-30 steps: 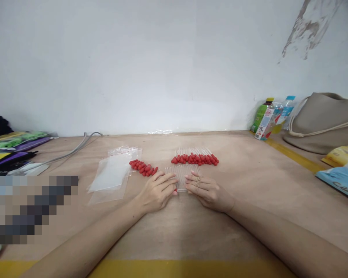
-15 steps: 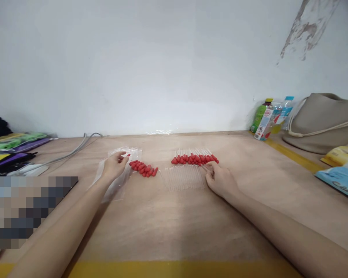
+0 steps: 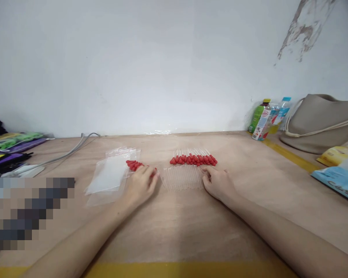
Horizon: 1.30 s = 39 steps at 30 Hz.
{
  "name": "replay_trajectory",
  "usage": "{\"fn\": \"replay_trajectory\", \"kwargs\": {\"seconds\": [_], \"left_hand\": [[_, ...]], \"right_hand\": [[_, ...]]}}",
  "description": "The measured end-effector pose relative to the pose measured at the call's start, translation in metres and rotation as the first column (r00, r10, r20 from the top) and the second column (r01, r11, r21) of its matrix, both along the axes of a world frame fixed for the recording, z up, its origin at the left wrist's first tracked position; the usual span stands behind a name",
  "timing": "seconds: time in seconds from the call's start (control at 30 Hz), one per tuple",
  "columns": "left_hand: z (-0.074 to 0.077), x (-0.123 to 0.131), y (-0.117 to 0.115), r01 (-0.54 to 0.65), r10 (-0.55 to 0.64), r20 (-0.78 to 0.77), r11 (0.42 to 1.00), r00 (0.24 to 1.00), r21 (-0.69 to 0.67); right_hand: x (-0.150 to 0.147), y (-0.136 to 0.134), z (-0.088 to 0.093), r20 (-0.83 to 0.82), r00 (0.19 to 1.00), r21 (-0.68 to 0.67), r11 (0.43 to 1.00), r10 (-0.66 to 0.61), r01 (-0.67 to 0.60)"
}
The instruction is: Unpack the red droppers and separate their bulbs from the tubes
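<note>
My left hand (image 3: 141,183) is on the near end of a small pile of red rubber bulbs (image 3: 132,165), fingers curled, with red showing between thumb and fingers. Part of the pile is hidden under it. My right hand (image 3: 218,181) is closed in a pinch at the right end of a row of thin clear tubes (image 3: 182,179), seemingly on one tube; its fingertips are partly hidden. Just behind that row lies another row of tubes tipped with red bulbs (image 3: 194,159), the bulbs pointing toward me.
Clear zip bags (image 3: 107,173) lie flat left of the bulbs. A grey cable (image 3: 72,150) and coloured packets (image 3: 17,141) are at the far left. Bottles (image 3: 261,121), a grey bag (image 3: 321,119) and a blue packet (image 3: 336,179) stand or lie on the right.
My left hand has moved right and nearer to me, from over the zip bags onto the red bulbs. My right hand stays at the same end of the tube row.
</note>
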<state>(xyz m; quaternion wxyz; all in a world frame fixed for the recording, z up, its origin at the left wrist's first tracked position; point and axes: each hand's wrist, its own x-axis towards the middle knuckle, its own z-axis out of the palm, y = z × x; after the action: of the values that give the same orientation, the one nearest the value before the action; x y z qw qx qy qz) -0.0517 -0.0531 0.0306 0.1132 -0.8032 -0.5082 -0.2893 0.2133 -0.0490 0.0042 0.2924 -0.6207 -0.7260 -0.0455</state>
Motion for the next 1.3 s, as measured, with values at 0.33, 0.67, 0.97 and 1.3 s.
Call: {"fn": "replay_trajectory", "kwargs": {"seconds": [0.33,0.67,0.97,1.3], "left_hand": [[-0.021,0.023,-0.005,0.113,-0.095,0.092,0.967,0.991,-0.228],[-0.021,0.022,-0.001,0.156,-0.131,0.136,0.969,0.982,-0.190],[-0.002,0.028,0.029,0.102,-0.101,0.019,0.993,0.995,-0.065],[-0.002,0.053,0.084,0.121,-0.116,0.037,0.974,0.993,-0.193]], "right_hand": [[-0.006,-0.005,0.000,0.013,0.999,0.046,0.998,0.046,-0.047],[-0.006,-0.004,-0.003,-0.030,0.998,0.019,0.998,0.061,-0.061],[-0.005,-0.002,-0.008,-0.009,0.995,0.082,0.992,0.098,-0.097],[0.007,0.004,-0.009,-0.327,0.945,-0.043,0.998,0.023,-0.040]]}}
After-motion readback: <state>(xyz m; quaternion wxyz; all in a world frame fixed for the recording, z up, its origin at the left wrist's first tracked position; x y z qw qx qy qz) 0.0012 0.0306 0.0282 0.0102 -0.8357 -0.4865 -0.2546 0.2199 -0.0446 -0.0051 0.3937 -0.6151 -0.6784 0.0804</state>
